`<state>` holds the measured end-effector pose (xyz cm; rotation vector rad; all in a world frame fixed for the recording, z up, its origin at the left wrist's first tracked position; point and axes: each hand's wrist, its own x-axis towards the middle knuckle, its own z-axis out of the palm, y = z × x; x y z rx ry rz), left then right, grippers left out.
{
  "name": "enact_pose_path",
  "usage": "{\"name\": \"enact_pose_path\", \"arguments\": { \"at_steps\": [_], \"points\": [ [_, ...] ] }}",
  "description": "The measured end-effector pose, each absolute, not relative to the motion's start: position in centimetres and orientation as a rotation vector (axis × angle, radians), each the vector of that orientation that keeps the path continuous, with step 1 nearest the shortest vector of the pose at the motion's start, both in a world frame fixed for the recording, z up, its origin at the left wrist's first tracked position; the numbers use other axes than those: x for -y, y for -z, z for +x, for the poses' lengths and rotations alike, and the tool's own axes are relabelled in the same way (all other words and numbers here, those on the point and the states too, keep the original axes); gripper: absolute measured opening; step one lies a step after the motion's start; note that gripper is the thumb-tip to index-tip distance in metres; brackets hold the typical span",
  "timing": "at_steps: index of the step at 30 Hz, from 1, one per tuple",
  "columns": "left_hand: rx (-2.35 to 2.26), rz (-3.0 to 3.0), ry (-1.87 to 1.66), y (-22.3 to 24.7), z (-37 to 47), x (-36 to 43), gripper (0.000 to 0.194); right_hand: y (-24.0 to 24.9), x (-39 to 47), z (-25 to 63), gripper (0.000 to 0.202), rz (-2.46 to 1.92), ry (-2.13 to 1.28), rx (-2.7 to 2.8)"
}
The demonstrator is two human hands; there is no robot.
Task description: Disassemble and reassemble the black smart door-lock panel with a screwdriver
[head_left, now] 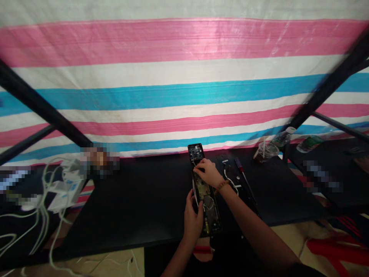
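Note:
A long, narrow black electronic device lies opened on the black table, with a circuit board at its far end and thin white wires along its inside. My left hand grips the device's left edge near its lower half, thumb over the rim. Above the device's upper-middle part, my right hand is closed in a pinch beside a white wire; what its fingertips hold is too small to make out. Just right of the device lie a dark panel with a white cable and a screwdriver with a purple and red handle.
The black table runs under a striped plastic sheet. White cables and a white box crowd the left side. A clear plastic cup and bottle stand at the back right. Black metal posts slant on both sides.

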<state>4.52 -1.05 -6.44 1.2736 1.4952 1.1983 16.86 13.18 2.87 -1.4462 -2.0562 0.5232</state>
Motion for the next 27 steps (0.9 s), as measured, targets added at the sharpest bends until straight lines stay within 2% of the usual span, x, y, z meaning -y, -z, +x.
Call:
{"name": "enact_pose_path", "arguments": {
  "at_steps": [6, 13, 18, 24, 27],
  "points": [
    [-1.473, 1.250, -1.213, 6.5, 4.5, 1.2, 0.060, -1.9, -12.3, 16.0, 0.018, -1.463, -0.495, 2.063],
    [-1.476, 1.248, -1.235, 6.3, 4.6, 1.1, 0.057, -2.5, -11.9, 13.7, 0.034, -1.615, -0.368, 1.967],
    [-1.484, 1.245, -1.209, 6.2, 4.5, 1.1, 0.057, -2.7, -11.6, 12.4, 0.020, -1.684, -0.309, 1.936],
    [-1.483, 1.237, -1.201, 6.3, 4.4, 1.2, 0.058, -3.2, -11.8, 13.7, 0.016, -1.644, -0.575, 1.968],
    [-1.467, 1.225, -1.200, 6.3, 4.4, 1.3, 0.059, -3.5, -11.9, 14.8, 0.013, -1.652, -0.560, 2.067]
  ]
}}
